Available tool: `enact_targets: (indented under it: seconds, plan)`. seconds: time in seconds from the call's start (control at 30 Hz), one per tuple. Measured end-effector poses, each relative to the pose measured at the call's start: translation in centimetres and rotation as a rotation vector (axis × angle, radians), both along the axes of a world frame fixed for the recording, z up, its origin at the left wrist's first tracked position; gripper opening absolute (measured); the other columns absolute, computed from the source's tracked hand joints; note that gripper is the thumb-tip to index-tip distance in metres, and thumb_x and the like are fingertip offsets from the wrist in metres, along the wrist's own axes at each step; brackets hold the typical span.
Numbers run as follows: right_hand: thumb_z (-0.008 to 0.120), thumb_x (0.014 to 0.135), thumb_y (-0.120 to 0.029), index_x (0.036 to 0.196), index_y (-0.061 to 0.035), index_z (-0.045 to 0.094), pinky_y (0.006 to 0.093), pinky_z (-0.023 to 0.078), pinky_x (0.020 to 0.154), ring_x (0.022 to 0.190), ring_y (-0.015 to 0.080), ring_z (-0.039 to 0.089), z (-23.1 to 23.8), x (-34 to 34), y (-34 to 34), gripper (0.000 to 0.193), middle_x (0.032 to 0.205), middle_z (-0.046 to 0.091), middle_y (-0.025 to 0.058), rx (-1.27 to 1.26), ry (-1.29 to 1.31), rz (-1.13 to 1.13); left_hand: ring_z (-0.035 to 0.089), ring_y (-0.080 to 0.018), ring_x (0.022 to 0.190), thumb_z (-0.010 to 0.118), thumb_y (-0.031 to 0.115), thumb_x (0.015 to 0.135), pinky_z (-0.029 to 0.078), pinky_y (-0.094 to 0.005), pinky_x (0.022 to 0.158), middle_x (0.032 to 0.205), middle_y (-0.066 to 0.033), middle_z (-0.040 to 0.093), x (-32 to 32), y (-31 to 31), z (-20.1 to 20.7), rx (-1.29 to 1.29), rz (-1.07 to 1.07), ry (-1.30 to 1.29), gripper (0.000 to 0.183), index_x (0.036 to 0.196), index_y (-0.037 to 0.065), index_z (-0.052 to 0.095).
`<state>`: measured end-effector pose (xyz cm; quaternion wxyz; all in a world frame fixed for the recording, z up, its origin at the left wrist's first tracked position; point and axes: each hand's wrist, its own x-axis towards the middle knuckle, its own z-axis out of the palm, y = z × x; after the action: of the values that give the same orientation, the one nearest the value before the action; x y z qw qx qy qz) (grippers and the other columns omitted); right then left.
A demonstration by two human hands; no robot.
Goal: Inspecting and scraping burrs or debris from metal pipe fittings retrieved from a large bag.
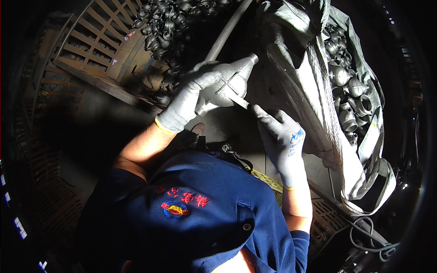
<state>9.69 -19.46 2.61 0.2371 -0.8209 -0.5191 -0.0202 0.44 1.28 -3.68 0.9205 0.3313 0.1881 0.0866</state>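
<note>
A grey metal casting (233, 83) with a round, ribbed body and a narrow neck is held up in front of my chest. My left hand (187, 96), in a grey-white work glove with a yellow cuff edge, is wrapped round its left side; part of the casting is hidden there. In my gloved right hand (283, 136), the fingers are closed round a flat, narrow metal blade (238, 100), which looks like a file or scraper. The blade's far end meets the casting's lower right side. Its handle end is hidden inside my fist.
Dark castings (168, 27) lie heaped at the far side. A white woven bulk bag (314, 86) on the right holds more castings (350, 91). Brown slatted panels (91, 41) stand far left. A grey pole (227, 32) slants behind the casting. A cable (373, 248) coils at lower right.
</note>
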Motion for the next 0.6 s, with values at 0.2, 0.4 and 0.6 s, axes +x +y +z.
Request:
enact_targets:
  seconds: [0.2, 0.4, 0.6]
  plan:
    - [0.068, 0.078, -0.006, 0.105, -0.0188, 0.071, 0.0329, 0.046, 0.052, 0.057, 0.0227, 0.057, -0.1, -0.6, 0.1, 0.031, 0.069, 0.056, 0.0054, -0.041, -0.087, -0.005, 0.058, -0.0183, 0.108, 0.055, 0.021, 0.090, 0.050, -0.0335, 0.093, 0.121, -0.0122, 0.056, 0.3, 0.4, -0.8, 0.216, 0.051, -0.017, 0.040, 0.126, 0.003, 0.049]
    - [0.064, 0.077, -0.012, 0.110, -0.0211, 0.068, 0.0361, 0.049, 0.059, 0.069, 0.0236, 0.062, -0.5, -1.1, 0.1, 0.035, 0.079, 0.061, 0.0045, -0.082, 0.008, -0.045, 0.058, -0.0172, 0.107, 0.054, 0.019, 0.088, 0.048, -0.0322, 0.094, 0.118, -0.0119, 0.057, 0.3, 0.5, -1.1, 0.335, 0.102, 0.005, 0.040, 0.124, 0.002, 0.050]
    - [0.067, 0.079, -0.004, 0.104, -0.0160, 0.072, 0.0319, 0.044, 0.050, 0.054, 0.0217, 0.055, -1.0, -1.5, 0.8, 0.028, 0.066, 0.053, 0.0068, 0.027, 0.075, -0.112, 0.058, -0.0168, 0.106, 0.055, 0.017, 0.087, 0.049, -0.0312, 0.092, 0.116, -0.0105, 0.057, 0.3, -0.1, 0.1, 0.303, 0.133, -0.001, 0.041, 0.124, 0.002, 0.051]
